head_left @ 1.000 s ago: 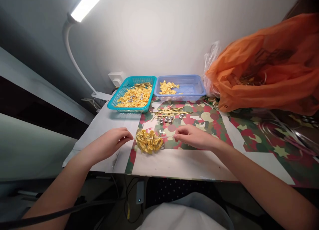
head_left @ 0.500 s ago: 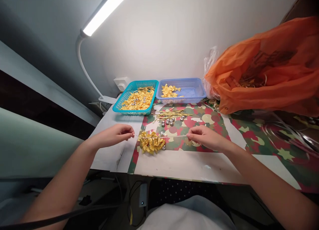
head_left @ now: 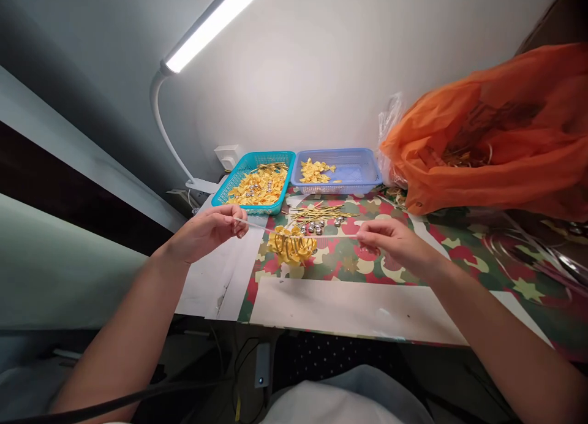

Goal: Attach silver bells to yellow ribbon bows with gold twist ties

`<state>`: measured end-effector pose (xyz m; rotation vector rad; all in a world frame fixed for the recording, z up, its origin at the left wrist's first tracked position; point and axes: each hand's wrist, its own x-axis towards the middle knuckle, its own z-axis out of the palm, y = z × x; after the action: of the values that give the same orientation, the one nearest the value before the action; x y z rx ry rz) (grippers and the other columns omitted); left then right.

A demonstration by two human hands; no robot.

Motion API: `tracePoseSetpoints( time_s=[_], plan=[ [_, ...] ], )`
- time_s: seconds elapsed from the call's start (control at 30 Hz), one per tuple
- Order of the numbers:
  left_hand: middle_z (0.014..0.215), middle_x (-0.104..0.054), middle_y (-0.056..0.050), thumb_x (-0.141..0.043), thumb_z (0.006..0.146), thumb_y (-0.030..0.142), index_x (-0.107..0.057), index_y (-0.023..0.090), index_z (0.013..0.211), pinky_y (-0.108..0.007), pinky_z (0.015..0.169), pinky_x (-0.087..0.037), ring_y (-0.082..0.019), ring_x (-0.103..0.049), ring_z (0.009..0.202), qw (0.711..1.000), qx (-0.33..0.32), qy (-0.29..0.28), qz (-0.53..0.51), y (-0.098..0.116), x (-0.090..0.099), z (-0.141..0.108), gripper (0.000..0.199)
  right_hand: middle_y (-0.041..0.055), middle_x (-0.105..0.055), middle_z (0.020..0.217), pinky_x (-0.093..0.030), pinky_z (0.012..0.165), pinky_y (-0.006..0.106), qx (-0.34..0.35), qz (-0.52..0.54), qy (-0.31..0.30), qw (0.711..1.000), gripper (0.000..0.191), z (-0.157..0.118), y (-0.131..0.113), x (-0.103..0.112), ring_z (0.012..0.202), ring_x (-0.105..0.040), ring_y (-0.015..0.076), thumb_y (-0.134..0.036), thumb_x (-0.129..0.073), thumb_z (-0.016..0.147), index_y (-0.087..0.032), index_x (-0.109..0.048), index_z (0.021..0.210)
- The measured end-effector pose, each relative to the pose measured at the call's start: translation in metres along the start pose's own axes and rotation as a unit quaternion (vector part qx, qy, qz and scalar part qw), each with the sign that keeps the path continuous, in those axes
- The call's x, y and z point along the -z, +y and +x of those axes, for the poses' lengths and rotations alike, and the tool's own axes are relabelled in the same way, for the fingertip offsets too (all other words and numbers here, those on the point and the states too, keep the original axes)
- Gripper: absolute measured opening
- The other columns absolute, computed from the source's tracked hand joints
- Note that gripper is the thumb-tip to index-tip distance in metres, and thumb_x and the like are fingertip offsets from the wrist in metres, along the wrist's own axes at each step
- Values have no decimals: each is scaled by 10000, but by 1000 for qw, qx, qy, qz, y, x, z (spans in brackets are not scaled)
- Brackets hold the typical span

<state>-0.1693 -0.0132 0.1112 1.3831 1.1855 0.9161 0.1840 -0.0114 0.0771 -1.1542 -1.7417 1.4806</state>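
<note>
A thin pale cord (head_left: 337, 236) stretches between my two hands, with a bunch of yellow ribbon-like flowers (head_left: 293, 245) hanging on it. My left hand (head_left: 214, 228) pinches one end of the cord, left of the bunch. On the other side, my right hand (head_left: 388, 241) grips the cord's right end between closed fingers. Behind the bunch, several small silver bells (head_left: 316, 228) and a pile of gold-coloured stems (head_left: 321, 213) lie on the patterned table covering (head_left: 349, 263).
A teal basket (head_left: 288, 182) holds yellow pieces, bells and stems. Beside it stands a blue-purple basket (head_left: 356, 166) with some yellow pieces. An orange bag (head_left: 505, 185) fills the back right. A lit lamp (head_left: 211, 29) leans in from the left.
Both hands have risen and shifted slightly right, carrying the cord and yellow bunch up and away from the near part of the table. The camera view has shifted a little.
</note>
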Motion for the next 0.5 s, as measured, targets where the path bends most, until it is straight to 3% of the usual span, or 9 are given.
tracePoseSetpoints(
  time_s=[0.1,0.23,0.37,0.5],
  plan=[
    [605,-452,-25,-595,644,268,-452,225,538,-361,599,-464,-176,-441,588,999,2,-33,-29,-6,-21,5,184,15,-507,655,-399,618,276,40,34,85,995,309,-3,-2,11,636,-462,133,-450,-597,776,-196,-551,606],
    [541,-439,-21,-484,699,366,-352,248,531,-400,626,-497,-195,-472,571,993,72,-80,-40,-31,-60,13,244,54,-625,789,-463,736,305,28,78,138,987,278,1,12,13,759,-576,167,-455,-543,787,-191,-591,716],
    [601,-535,-24,-483,762,438,-392,237,573,-377,651,-525,-183,-545,601,994,75,-57,-47,-53,-93,12,291,66,-638,832,-489,781,332,28,106,142,984,323,4,28,-2,824,-611,182,-493,-479,827,-187,-565,770],
    [823,-668,-45,-748,679,367,-578,196,753,-350,763,-555,-189,-653,778,1000,15,0,2,-65,-124,-2,252,42,-618,897,-488,743,305,89,23,118,989,241,2,34,-24,828,-596,167,-375,-649,756,-204,-507,850]
  ],
)
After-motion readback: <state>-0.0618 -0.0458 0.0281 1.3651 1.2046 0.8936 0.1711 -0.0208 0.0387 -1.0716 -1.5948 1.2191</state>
